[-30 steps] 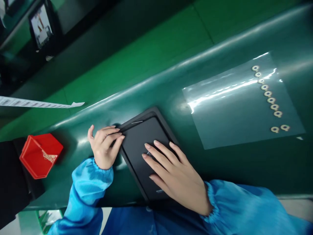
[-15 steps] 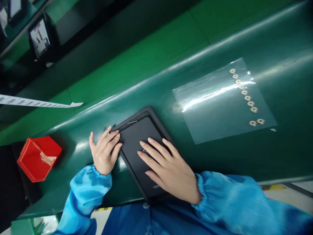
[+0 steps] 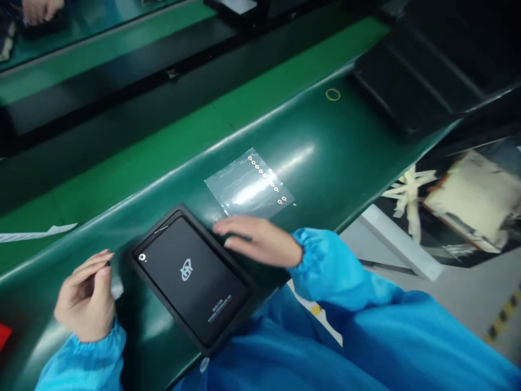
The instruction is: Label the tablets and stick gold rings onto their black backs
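Observation:
A black tablet (image 3: 191, 277) lies back up in a black tray on the dark green belt (image 3: 317, 141), its logo and camera ring showing. My right hand (image 3: 256, 239) rests on the tablet's right edge, fingers curled over the tray rim. My left hand (image 3: 85, 296) hovers just left of the tablet, fingers loosely bent, holding nothing that I can see. Both arms wear blue sleeves.
A clear plastic sheet (image 3: 248, 184) carrying a row of small gold rings lies beyond my right hand. One loose ring (image 3: 332, 94) sits farther up the belt. Black trays (image 3: 407, 81) stack at the upper right. Another person's hand (image 3: 40, 8) shows at the top left.
The view swung right and pulled back. My right hand slid off the tablet's back to its right edge, uncovering the logo. My left hand left the tablet's corner and moved away leftwards.

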The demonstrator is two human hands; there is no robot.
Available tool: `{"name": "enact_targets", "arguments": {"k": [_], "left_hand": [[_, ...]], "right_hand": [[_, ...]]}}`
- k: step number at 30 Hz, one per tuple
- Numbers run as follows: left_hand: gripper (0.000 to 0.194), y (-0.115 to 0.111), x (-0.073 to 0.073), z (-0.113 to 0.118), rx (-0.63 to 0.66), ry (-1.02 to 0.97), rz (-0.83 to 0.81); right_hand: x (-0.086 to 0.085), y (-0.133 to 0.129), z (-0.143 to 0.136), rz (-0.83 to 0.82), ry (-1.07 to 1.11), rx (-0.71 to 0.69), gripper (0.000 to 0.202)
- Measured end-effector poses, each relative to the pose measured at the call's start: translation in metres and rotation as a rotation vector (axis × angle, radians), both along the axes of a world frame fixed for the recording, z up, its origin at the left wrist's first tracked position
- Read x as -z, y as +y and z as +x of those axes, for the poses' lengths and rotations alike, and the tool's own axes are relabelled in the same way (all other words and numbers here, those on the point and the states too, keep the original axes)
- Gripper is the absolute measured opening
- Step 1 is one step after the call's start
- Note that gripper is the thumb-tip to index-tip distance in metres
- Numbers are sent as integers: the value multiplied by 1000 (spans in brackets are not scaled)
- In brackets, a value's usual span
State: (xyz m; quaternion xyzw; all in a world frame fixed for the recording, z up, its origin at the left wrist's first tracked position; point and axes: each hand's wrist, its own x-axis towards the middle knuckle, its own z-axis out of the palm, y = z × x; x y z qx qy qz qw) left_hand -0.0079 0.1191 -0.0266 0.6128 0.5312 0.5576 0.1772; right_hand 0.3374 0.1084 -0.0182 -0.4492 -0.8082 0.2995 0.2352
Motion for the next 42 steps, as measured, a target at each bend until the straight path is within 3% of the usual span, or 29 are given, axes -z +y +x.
{"name": "enact_targets", "arguments": {"k": [2, 3, 5, 7, 10, 13, 16, 18, 20, 23, 26, 28, 30, 32, 34, 36, 39, 42], "left_hand": [[11, 0, -5, -8, -17, -108, -75], [16, 0, -6, -13, -23, -181, -116], [22, -2, -7, -23, -39, -312, -220], [23, -4, -7, -31, -55, -367, -296], [35, -6, -3, -41, -150, -241, -234], [55, -8, 5, -51, -215, -62, -91], [62, -9, 13, -63, -236, 54, -76], [59, -10, 18, -72, -258, 203, -126], [43, -13, 22, -79, -278, 391, -167], [28, -20, 27, -86, -254, 576, -206], [36, -35, 29, -87, -153, 545, -250], [42, -48, 26, -88, -139, 436, -221], [40, -63, 20, -89, -188, 353, -189], [27, -77, 11, -90, -274, 322, -174], [15, -87, 0, -85, -324, 309, -180], [15, -91, -11, -71, -265, 285, -223], [29, -88, -24, -35, -8, 259, -292], [18, -83, -33, 3, 221, 234, -333]], "right_hand": [[13, 16, 44, 70, -41, 376, 25], [21, 22, 65, 98, -97, 499, 20], [37, 28, 96, 112, -149, 618, 14], [51, 26, 112, 115, -158, 641, 12], [62, 19, 114, 125, -151, 652, 12], [64, 16, 111, 127, -146, 655, 13], [58, 19, 114, 112, -140, 625, 19], [53, 22, 119, 93, -135, 581, 30], [49, 28, 126, 56, -133, 529, 45], [46, 39, 136, -118, -159, 484, 68], [45, 46, 138, -294, -198, 505, 85], [43, 42, 136, -275, -260, 514, 89], [37, 33, 130, -113, -358, 487, 88], [27, 22, 118, 149, -446, 459, 81], [12, 13, 95, 410, -475, 432, 62], [-5, 8, 60, 552, -400, 354, 38], [-28, 5, -10, 419, -58, 56, 15], [-41, 2, -74, 157, 240, -141, 11]]}}
